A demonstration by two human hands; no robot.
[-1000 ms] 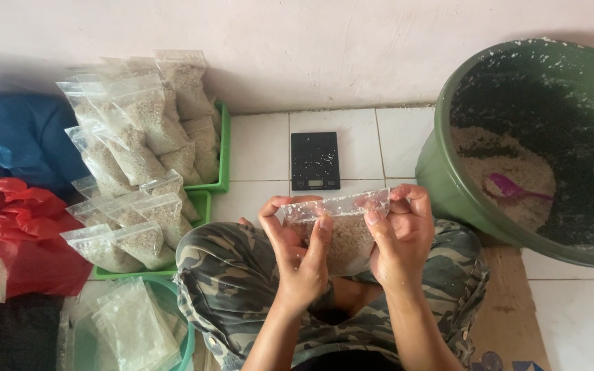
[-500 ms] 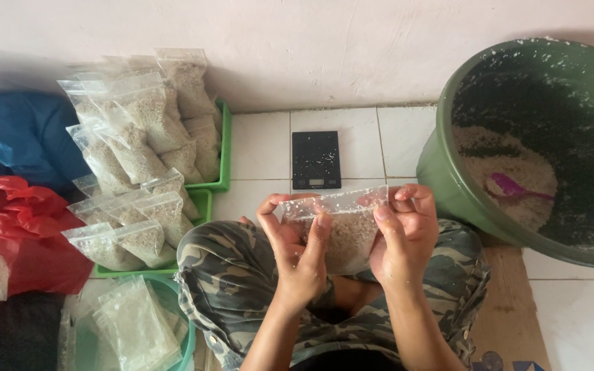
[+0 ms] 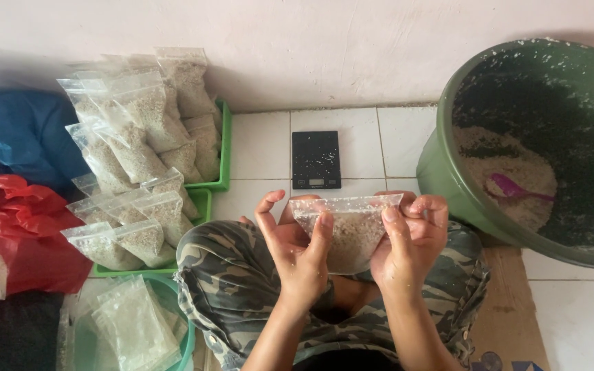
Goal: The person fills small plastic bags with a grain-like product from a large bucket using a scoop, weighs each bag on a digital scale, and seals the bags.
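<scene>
Over white tiles, both hands [image 3: 352, 240] pinch a grain-filled clear bag [image 3: 347, 237], fingers half curled.

- Left hand [image 3: 297, 251] and right hand [image 3: 407, 240] hold a clear bag [image 3: 348, 233] of pale grain between them, thumbs pressed on its front, over the person's camouflage-clad knees [image 3: 242, 288].
- A black scale [image 3: 316, 159] lies on the white tiles [image 3: 259, 148] just beyond the bag.
- To the right, a green tub [image 3: 448, 172] holds grain and a purple scoop [image 3: 513, 189].
- To the left, filled bags [image 3: 139, 137] stack in green trays [image 3: 223, 151].
- Red [image 3: 22, 233] and blue plastic [image 3: 15, 137] lie at the far left.
</scene>
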